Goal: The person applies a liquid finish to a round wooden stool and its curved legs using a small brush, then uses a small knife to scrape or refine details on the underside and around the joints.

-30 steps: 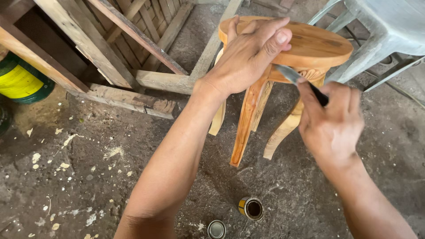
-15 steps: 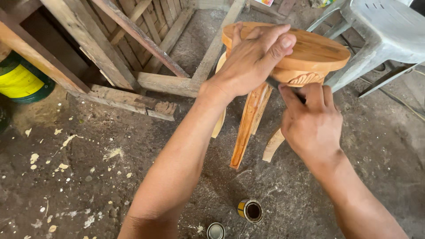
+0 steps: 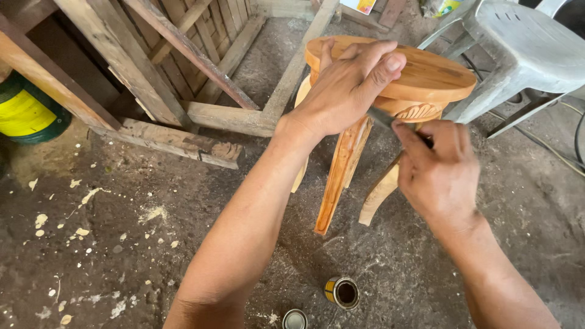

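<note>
**Brush hand drawn back from under the seat rim**

Since half a second ago: right hand pulled slightly away from the stool's apron, dark handle now showing again between thumb and fingers; left hand unmoved on the seat.

Far left, a green-and-yellow round drum (image 3: 24, 113) tucked behind rough, weathered timber framing (image 3: 152, 67). On the dusty concrete floor (image 3: 109, 244) below, a small open round tin (image 3: 342, 292) and its loose lid (image 3: 295, 319) just beside it.

Centre: left hand (image 3: 350, 82) spread flat, palm down, pressing the small round orange-brown wooden stool (image 3: 426, 76), gripping nothing, only steadying. Stool standing on the floor, tilted a little, seat facing up and toward the camera, long axis running down through the curved legs.

Right hand (image 3: 439, 170) curled closed around a slim dark-handled brush (image 3: 384, 117), tip pointing up-left at the carved band beneath the seat.

Judged step: coating the carved apron with finish. Next stroke likely needing a light, controlled touch into the carving, with the stool held firm.

Far right, a grey plastic chair (image 3: 524, 49).
</note>
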